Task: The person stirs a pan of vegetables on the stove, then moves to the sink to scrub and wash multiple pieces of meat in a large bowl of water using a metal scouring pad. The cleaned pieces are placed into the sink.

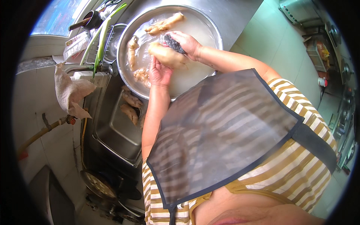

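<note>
A wide stainless steel basin [220,36] of cloudy water stands on the metal counter. Over the water my left hand [161,72] grips a pale pig's trotter [166,54] from its near side. My right hand [188,44] holds a dark grey wire scouring pad [173,43] against the trotter's far side. Along the basin's far and left parts lie more pieces: a trotter [167,24] at the back, a narrow piece [132,52] at the left, and a wrinkled piece [142,77] near my left wrist.
Left of me is a metal sink [116,140] with several trotters [130,99] by its drain. Spring onions [102,42] rest across a wire rack [110,40]. A cloth [70,90] hangs by the tap. A pan [97,184] of food stands at the lower left.
</note>
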Demonstrator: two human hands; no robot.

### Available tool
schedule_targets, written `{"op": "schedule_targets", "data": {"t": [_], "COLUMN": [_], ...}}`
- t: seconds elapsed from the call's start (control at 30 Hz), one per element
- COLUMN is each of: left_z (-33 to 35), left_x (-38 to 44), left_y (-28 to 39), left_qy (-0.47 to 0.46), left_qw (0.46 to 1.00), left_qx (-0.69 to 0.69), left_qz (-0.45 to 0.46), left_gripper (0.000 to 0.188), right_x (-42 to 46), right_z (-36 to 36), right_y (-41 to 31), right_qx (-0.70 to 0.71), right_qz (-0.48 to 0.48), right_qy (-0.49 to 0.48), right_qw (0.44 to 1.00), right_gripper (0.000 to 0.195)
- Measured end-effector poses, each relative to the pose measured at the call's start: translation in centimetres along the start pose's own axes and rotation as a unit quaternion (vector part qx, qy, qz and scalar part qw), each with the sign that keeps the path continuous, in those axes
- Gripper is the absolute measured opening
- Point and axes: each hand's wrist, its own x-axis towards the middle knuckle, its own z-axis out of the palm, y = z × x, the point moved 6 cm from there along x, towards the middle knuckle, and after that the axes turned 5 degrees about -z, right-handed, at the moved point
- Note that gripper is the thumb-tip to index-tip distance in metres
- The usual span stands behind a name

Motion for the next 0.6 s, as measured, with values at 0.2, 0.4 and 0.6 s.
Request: {"op": "schedule_targets", "data": {"t": [0.2, 0.4, 0.6], "left_z": [0.4, 0.0, 0.0], "left_x": [-0.4, -0.2, -0.6], "left_y": [-0.7, 0.0, -0.7], "left_qy": [0.050, 0.046, 0.072], "left_qw": [0.997, 0.997, 0.996], "left_qx": [-0.045, -0.054, 0.060], "left_qz": [-0.048, -0.025, -0.006], "left_gripper": [0.065, 0.067, 0.059], "right_x": [-2.0, -5.8, -4.8], "right_z": [1.6, 5.4, 7.0], "right_y": [0.9, -2.9, -2.9], "right_qx": [-0.124, -0.373, -0.533], "right_qz": [-0.020, -0.290, -0.374], "right_qy": [-0.047, -0.250, -0.220], "right_qw": [0.991, 0.845, 0.726], "right_gripper": [0.034, 0.030, 0.024]}}
